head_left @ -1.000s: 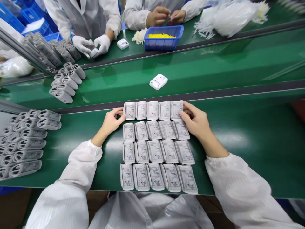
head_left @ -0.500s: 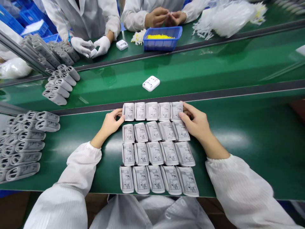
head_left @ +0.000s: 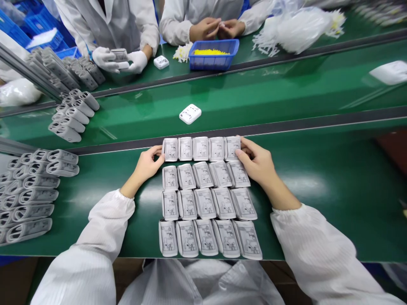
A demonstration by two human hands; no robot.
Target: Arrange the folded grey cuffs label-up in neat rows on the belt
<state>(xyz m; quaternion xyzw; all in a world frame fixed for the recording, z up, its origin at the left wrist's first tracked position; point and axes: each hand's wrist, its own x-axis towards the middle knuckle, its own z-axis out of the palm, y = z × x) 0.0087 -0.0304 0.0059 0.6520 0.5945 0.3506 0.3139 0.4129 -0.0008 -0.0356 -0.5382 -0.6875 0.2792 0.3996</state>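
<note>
Several folded, printed grey-white leaflets lie in rows on the green worktop, with the top row (head_left: 201,148) farthest from me. My left hand (head_left: 149,163) grips the left end of that row, thumb and fingers closed on its edge. At its right end, my right hand (head_left: 256,159) has its thumb on the front of the last leaflet and its fingers behind. The row is squeezed between both hands. Nearer to me are more rows, the closest one (head_left: 207,238) at the worktop's front edge.
More folded leaflets (head_left: 36,182) stand stacked at the left, others (head_left: 74,114) on the belt (head_left: 248,101). A white plastic part (head_left: 190,114) lies on the belt. Across it, two people work beside a blue basket (head_left: 213,63) of yellow pieces and a plastic bag (head_left: 302,31).
The white part and the leaflets on the belt have shifted left. A white object has come further into view at the right. My hands keep their hold on the row.
</note>
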